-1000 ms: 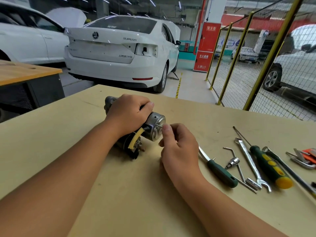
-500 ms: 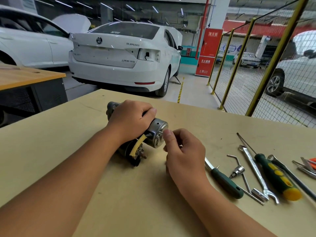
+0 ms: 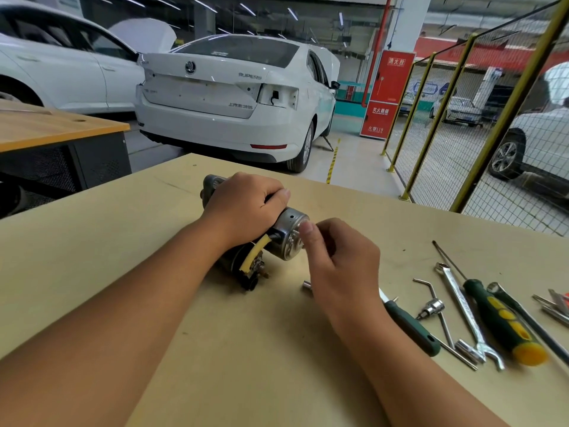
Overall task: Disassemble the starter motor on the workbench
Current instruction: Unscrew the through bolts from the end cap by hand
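The left hand point(image 3: 246, 208) grips the starter motor point(image 3: 261, 238) near the workbench's point(image 3: 154, 303) far edge while the right hand point(image 3: 338, 257) pinches at its end cap point(image 3: 291, 237).

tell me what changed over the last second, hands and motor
Little changed. The right hand keeps its fingertips at the starter motor's silver end cap, shifting only slightly. A small silver socket now shows on the workbench beside that hand; earlier it was out of sight. The left hand keeps its grip on the motor body, and the tools to the right lie as before.
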